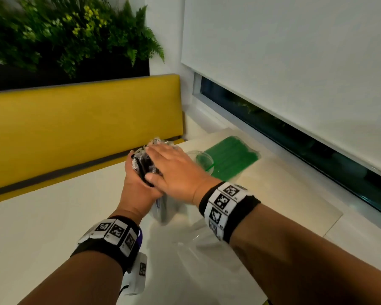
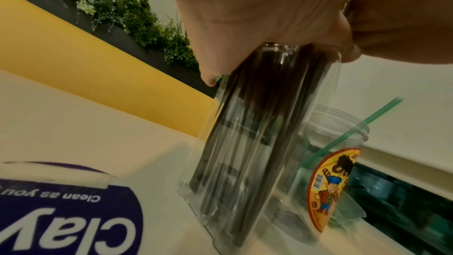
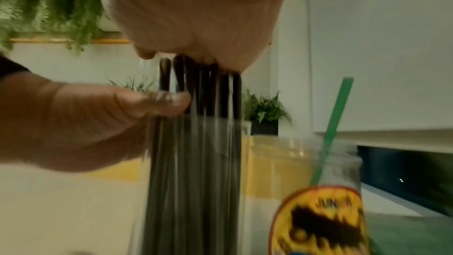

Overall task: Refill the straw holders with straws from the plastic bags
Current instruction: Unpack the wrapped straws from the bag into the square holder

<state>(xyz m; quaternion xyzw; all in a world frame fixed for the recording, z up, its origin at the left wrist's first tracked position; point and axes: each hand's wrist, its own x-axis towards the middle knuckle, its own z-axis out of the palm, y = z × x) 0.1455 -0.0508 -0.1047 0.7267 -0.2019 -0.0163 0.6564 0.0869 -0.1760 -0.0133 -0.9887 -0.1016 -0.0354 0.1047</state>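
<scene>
A bundle of black straws (image 1: pixel 144 167) stands in a tall clear holder (image 2: pixel 245 162) on the white table (image 1: pixel 42 227). My left hand (image 1: pixel 136 183) grips the bundle from the left, just above the holder's rim, thumb across the straws (image 3: pixel 196 143). My right hand (image 1: pixel 174 170) lies flat, palm on the straws' top ends, fingers straight. Crinkled clear plastic (image 1: pixel 161 142) shows past the fingertips. Right of it, a clear jar (image 2: pixel 338 162) with a yellow label holds a single green straw (image 3: pixel 335 123). Behind the jar a bag of green straws (image 1: pixel 231 159) lies flat.
A yellow bench back (image 1: pixel 81 128) runs along the table's far side, with plants (image 1: pixel 64 34) above. A window with a white blind (image 1: pixel 295 73) is to the right. A purple-and-white wipes pack (image 2: pixel 61 210) lies near my left wrist. Limp clear plastic (image 1: pixel 191 241) rests below the holder.
</scene>
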